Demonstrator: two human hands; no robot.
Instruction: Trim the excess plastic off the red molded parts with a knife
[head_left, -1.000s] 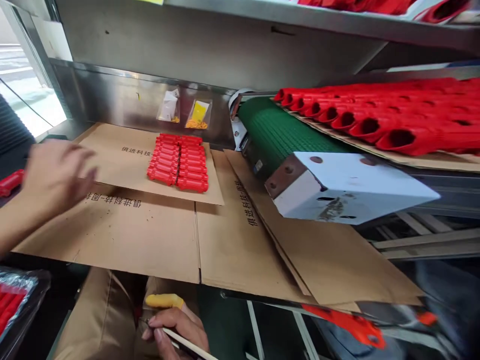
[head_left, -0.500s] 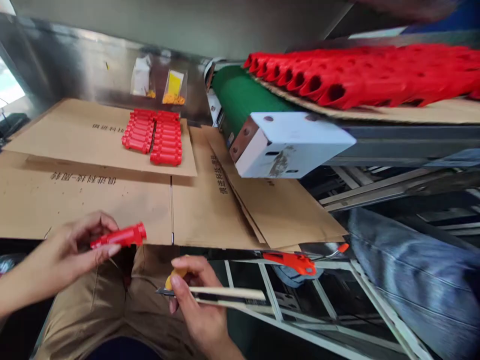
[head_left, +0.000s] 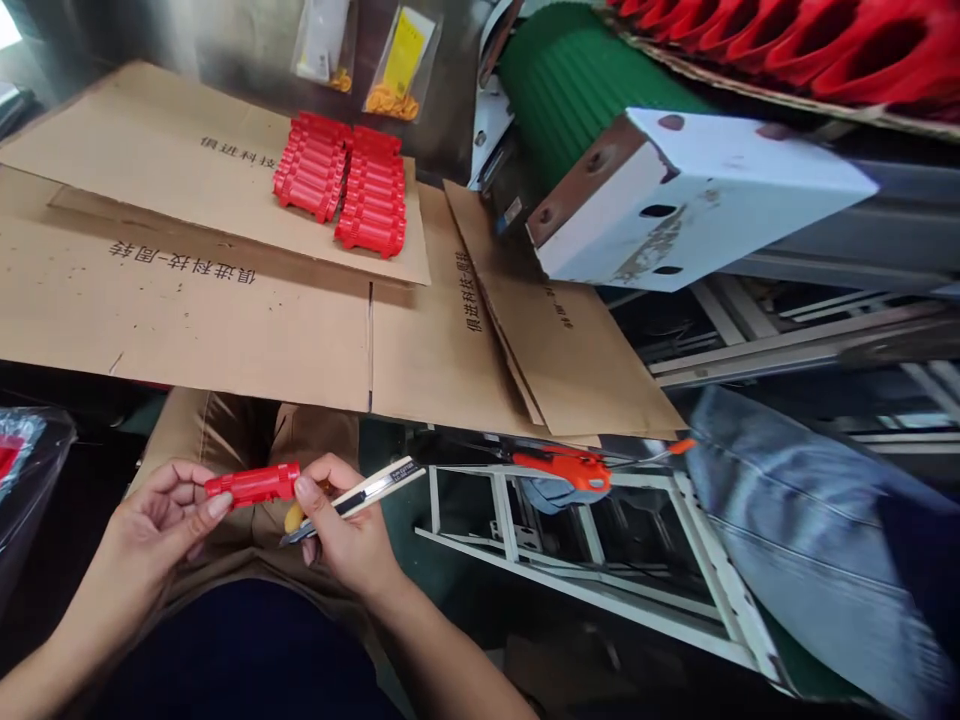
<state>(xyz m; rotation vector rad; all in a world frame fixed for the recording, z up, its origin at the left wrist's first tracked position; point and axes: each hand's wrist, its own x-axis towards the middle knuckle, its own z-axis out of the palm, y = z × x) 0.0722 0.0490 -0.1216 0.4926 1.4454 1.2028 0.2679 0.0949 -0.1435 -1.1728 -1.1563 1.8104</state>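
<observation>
My left hand [head_left: 169, 515] grips one end of a red ribbed plastic tube [head_left: 259, 485] above my lap. At the tube's other end, my right hand [head_left: 341, 525] is closed, its thumb close against or touching the red plastic. It holds a utility knife [head_left: 371, 492] with a pale handle, the blade pointing down to the left. A small yellow-orange piece [head_left: 293, 517] shows at the fingers of that same hand, partly hidden. Two rows of similar red parts [head_left: 371, 195] lie on the upper cardboard sheet [head_left: 157, 120].
Two clear bags with orange pieces [head_left: 394, 95] lie behind the cardboard. A green conveyor belt [head_left: 585, 80] with a white bracket [head_left: 697, 215] stands at right, bearing red tubes [head_left: 825, 40]. An orange-handled tool [head_left: 566, 467] hangs below the table edge. Another person's denim-clad leg [head_left: 795, 540] is at right.
My hands have come together, bringing the knife hand to the tube's right end. The knife has swung so its handle points up to the right. The camera view has tilted down.
</observation>
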